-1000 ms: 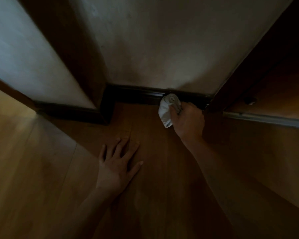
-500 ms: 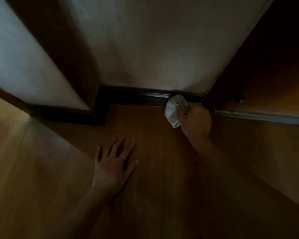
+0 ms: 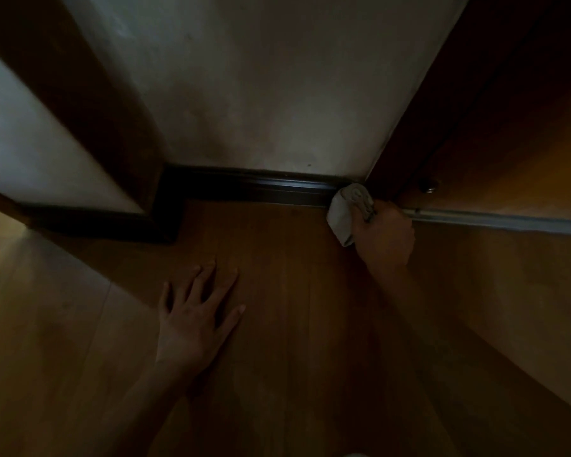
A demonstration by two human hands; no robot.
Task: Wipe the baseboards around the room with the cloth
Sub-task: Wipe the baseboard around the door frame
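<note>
Head view: cloth pressed to the right end of the baseboard

Head camera, looking down into a dim corner. The right hand (image 3: 384, 239) has its fingers curled round a bunched white cloth (image 3: 342, 216). Only the back of the hand and the knuckles show, and the fingertips are hidden in the fabric. The wad sticks out to the left of the fist and above it. Its top edge touches the dark baseboard (image 3: 261, 188) at that board's far right end, where it meets the dark wooden door frame (image 3: 442, 120). The lower part of the cloth hangs just over the floor (image 3: 294, 341); whether it touches the boards cannot be told.

The left hand (image 3: 195, 319) lies flat on the wooden floor, palm down. Its fingers (image 3: 208, 275) are straight and spread wide and hold nothing. It sits well apart from the cloth, nearer the camera and to the left. Both forearms are bare and run back towards the bottom of the frame.

The baseboard runs along the foot of a pale wall (image 3: 261, 94). At its left end it steps forward round a projecting corner faced with a dark wood trim (image 3: 80, 100). A second stretch of dark baseboard (image 3: 89, 216) continues under the lighter wall (image 3: 23, 143) on the left.

To the right of the fist, a pale metal threshold strip (image 3: 495, 221) runs along the floor towards the right edge. Above it, close to the frame, sits a small dark knob (image 3: 427, 187), too dim to make out.
</note>
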